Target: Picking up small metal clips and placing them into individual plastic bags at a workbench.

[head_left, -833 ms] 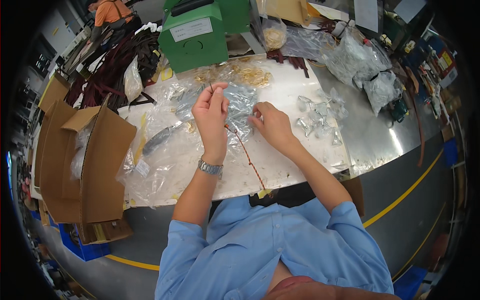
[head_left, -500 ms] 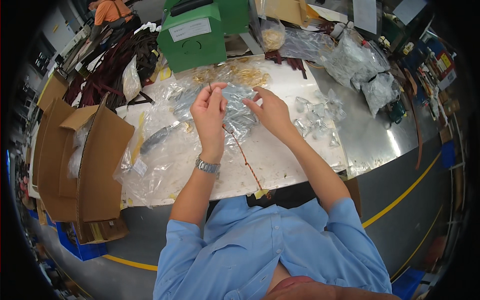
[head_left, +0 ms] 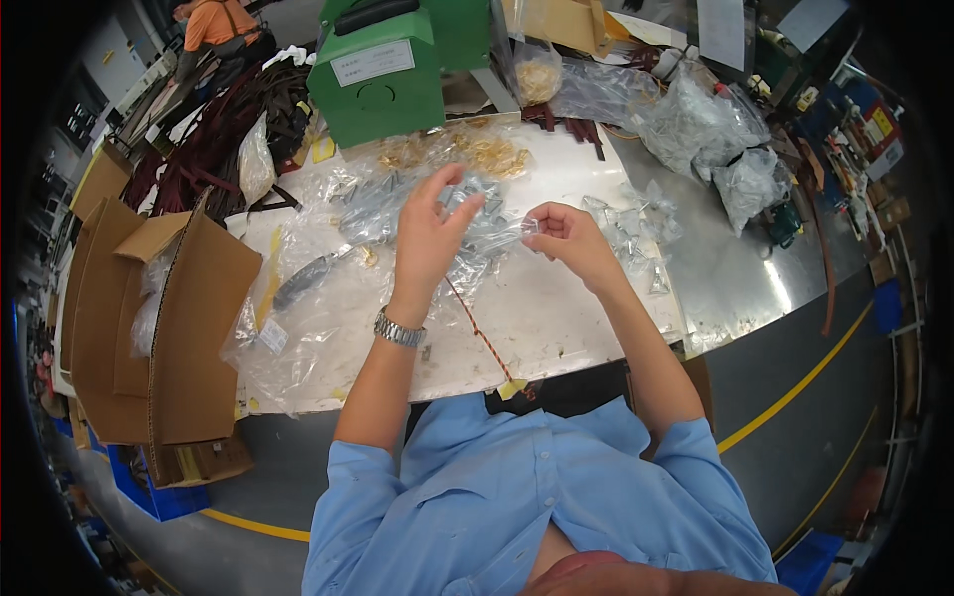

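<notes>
Over the worktable (head_left: 556,348), my left hand (head_left: 430,230) is raised with thumb and fingers apart and nothing visible in it. To its right, my right hand (head_left: 571,243) pinches a small clear plastic bag (head_left: 529,228) between thumb and fingers; its contents are too small to make out. Beneath both hands lies a large clear plastic sheet (head_left: 368,209) with silver metal pieces on it. Gold-coloured metal pieces (head_left: 497,156) are heaped beyond my fingers. A red-brown braided cord (head_left: 481,331) runs from near my left wrist to yellow tape (head_left: 511,388) at the table's front edge.
Small clear bags with silver pieces (head_left: 631,233) lie right of my right hand. A green machine (head_left: 383,94) stands at the back. An open cardboard box (head_left: 204,338) is at the left, near dark red straps (head_left: 204,149). Bulging plastic bags (head_left: 701,119) rest on the metal surface. A co-worker (head_left: 219,30) sits far left.
My left hand has let go of the thin dark piece it pinched and opened. The right hand has moved slightly right and lower, closing on a small clear bag.
</notes>
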Tool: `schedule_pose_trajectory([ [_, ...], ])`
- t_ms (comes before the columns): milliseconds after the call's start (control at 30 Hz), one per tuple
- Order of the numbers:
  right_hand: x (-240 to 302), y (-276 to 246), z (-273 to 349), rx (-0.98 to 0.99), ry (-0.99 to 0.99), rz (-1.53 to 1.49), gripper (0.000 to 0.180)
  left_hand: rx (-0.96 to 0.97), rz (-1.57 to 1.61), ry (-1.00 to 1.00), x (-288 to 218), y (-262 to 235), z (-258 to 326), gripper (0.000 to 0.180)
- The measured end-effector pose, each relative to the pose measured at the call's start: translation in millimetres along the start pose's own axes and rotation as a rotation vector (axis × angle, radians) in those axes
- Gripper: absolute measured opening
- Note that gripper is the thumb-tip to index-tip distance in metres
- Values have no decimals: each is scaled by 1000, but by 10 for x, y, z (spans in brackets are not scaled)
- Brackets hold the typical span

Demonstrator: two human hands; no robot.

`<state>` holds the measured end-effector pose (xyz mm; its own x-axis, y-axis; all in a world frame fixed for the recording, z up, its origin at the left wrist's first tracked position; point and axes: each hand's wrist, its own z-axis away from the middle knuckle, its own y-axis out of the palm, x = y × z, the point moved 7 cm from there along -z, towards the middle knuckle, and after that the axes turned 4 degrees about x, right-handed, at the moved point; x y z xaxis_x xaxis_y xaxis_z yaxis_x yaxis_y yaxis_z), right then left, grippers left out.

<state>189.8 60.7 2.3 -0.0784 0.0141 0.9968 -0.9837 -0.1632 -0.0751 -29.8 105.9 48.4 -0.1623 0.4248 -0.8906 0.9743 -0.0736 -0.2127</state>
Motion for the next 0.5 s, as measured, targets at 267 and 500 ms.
schedule_pose_trajectory([
  [267, 41, -246, 405, -2, 58, -155, 26, 678, 304, -153, -78, 613, 211, 44],
  [500, -291, -206, 532, 37, 233, -419, 24, 547, 43, -242, 159, 637, 245, 21],
])
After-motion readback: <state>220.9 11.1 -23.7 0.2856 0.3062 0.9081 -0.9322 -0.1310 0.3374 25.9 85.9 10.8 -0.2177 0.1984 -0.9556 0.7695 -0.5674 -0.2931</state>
